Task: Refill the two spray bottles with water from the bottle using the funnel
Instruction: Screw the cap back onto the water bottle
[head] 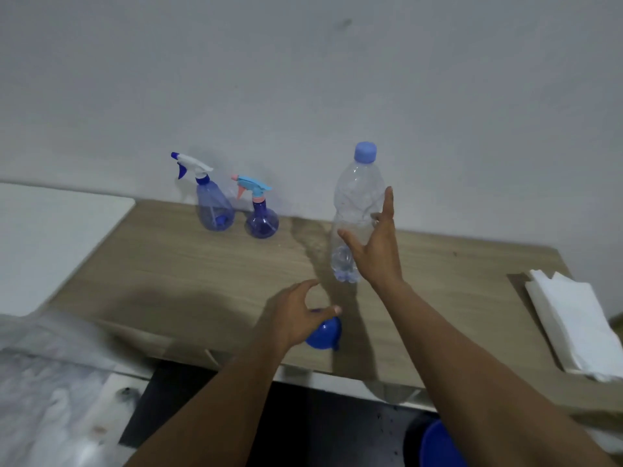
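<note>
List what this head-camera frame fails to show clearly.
1. Funnel: head view, partly covered by the left hand; whether they touch is unclear.
2. Water bottle: the right hand hides part of its lower side; the water level is hard to read.
3. Blue round object: cut off by the bottom edge.
4. Pale mass, lower left: too blurred to identify.

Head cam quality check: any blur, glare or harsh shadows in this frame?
Head view: light is dim and even, with no glare. A soft shadow of the water bottle runs toward the camera across the table. The bottom-left corner is smeared with blur. The spray bottles are reasonably sharp.
</note>
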A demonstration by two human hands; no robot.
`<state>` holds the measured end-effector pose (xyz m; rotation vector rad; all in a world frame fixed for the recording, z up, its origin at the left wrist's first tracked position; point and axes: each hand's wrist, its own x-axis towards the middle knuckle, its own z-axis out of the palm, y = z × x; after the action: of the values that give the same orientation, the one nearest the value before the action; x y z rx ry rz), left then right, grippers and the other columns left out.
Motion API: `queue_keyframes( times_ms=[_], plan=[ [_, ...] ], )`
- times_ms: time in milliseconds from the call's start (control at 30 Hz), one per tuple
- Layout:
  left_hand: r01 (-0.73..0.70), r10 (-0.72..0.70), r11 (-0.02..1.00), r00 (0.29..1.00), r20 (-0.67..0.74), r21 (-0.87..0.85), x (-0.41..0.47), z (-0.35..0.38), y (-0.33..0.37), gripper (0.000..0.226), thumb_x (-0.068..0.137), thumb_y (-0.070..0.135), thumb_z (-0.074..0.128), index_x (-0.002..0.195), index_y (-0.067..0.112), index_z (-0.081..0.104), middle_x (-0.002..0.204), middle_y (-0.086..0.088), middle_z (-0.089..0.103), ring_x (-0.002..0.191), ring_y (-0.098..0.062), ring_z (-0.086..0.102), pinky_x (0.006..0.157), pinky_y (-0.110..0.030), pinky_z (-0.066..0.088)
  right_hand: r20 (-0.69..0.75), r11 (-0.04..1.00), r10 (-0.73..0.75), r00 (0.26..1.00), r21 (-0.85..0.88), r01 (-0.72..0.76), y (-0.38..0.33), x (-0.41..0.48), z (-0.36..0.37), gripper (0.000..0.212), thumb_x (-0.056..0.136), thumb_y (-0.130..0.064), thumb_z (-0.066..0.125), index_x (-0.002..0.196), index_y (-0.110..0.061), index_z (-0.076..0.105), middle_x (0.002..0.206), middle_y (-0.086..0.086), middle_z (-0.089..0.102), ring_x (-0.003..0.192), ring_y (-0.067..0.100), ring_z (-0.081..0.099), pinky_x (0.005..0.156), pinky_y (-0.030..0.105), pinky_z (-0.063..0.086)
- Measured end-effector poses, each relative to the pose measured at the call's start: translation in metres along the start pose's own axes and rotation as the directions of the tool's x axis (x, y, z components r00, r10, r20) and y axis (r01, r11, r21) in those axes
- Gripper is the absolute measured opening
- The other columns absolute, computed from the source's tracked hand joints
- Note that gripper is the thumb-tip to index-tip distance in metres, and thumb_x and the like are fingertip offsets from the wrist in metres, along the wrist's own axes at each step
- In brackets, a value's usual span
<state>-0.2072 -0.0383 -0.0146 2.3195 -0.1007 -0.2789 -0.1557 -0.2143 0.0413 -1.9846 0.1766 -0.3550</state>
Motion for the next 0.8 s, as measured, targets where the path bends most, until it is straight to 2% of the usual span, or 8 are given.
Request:
queue_keyframes(
  times_ms=[100, 167, 267, 433, 567, 700, 800],
  plan=[
    [-0.002, -0.005, 0.997, 0.995, 0.099, 0.071, -0.012, 0.008, -0.018, 0.075, 0.065, 0.051, 0.084, 0.131, 0.026, 0.058, 0.133, 0.005, 0.059, 0.121, -0.015, 0.055, 0.101, -0.024, 0.041, -0.015, 0.998, -0.051, 0.999, -0.024, 0.051, 0.001, 0.002, 0.005, 0.114, 0.085, -0.034, 0.078, 0.154, -0.048, -0.012, 0.154, 0.005, 0.034, 0.135, 0.023, 0.046, 0.103, 0.039, 0.045],
    [-0.005, 0.000, 0.998, 0.996, 0.091, 0.062, -0.014, 0.013, -0.022, 0.061, 0.068, 0.038, 0.086, 0.123, 0.022, 0.065, 0.123, 0.004, 0.064, 0.113, -0.015, 0.059, 0.091, -0.016, 0.039, -0.013, 0.996, -0.081, 0.997, -0.046, 0.081, 0.001, 0.003, 0.006, 0.115, 0.085, -0.036, 0.077, 0.152, -0.051, -0.014, 0.157, 0.002, 0.033, 0.136, 0.023, 0.047, 0.100, 0.037, 0.045],
    [-0.010, 0.005, 0.998, 0.996, 0.093, 0.055, -0.011, 0.016, -0.021, 0.051, 0.071, 0.031, 0.084, 0.118, 0.021, 0.068, 0.114, 0.004, 0.067, 0.104, -0.013, 0.060, 0.081, -0.013, 0.036, -0.016, 0.992, -0.106, 0.994, -0.071, 0.105, 0.002, 0.004, 0.007, 0.114, 0.086, -0.034, 0.078, 0.154, -0.048, -0.013, 0.154, 0.004, 0.041, 0.132, 0.022, 0.051, 0.094, 0.032, 0.046],
    [0.014, -0.015, 1.000, 0.999, 0.048, 0.024, 0.008, 0.010, -0.025, 0.051, 0.071, 0.034, 0.084, 0.119, 0.025, 0.067, 0.113, 0.006, 0.069, 0.099, -0.008, 0.061, 0.081, -0.014, 0.038, -0.035, 0.986, -0.122, 0.992, -0.118, 0.117, -0.002, 0.008, 0.002, 0.110, 0.087, -0.032, 0.077, 0.155, -0.046, -0.009, 0.150, 0.006, 0.047, 0.129, 0.023, 0.054, 0.089, 0.027, 0.041],
    [0.035, -0.035, 0.999, 0.999, -0.019, -0.020, 0.036, -0.006, -0.018, 0.054, 0.071, 0.029, 0.085, 0.120, 0.018, 0.067, 0.116, -0.001, 0.068, 0.104, -0.015, 0.062, 0.084, -0.017, 0.041, -0.093, 0.986, -0.124, 0.988, -0.126, 0.112, -0.011, 0.025, -0.005, 0.111, 0.086, -0.033, 0.077, 0.156, -0.044, -0.009, 0.148, 0.006, 0.049, 0.128, 0.025, 0.054, 0.090, 0.029, 0.042],
    [0.004, -0.005, 1.000, 0.998, -0.066, -0.021, 0.077, -0.022, -0.009, 0.048, 0.073, 0.031, 0.083, 0.117, 0.022, 0.066, 0.112, 0.002, 0.067, 0.099, -0.014, 0.062, 0.085, -0.023, 0.046, -0.116, 0.987, -0.127, 0.985, -0.109, 0.115, -0.017, 0.044, -0.009, 0.108, 0.089, -0.032, 0.075, 0.156, -0.046, -0.008, 0.130, 0.000, 0.056, 0.115, 0.017, 0.056, 0.086, 0.027, 0.039],
    [-0.021, 0.021, 1.000, 0.997, -0.076, -0.001, 0.113, -0.029, -0.004, 0.040, 0.075, 0.035, 0.079, 0.111, 0.029, 0.063, 0.105, 0.006, 0.067, 0.094, -0.014, 0.063, 0.085, -0.028, 0.050, -0.116, 0.986, -0.128, 0.985, -0.118, 0.115, -0.012, 0.059, -0.007, 0.105, 0.091, -0.032, 0.073, 0.157, -0.045, -0.007, 0.115, -0.007, 0.048, 0.102, 0.007, 0.048, 0.082, 0.017, 0.036]
  ],
)
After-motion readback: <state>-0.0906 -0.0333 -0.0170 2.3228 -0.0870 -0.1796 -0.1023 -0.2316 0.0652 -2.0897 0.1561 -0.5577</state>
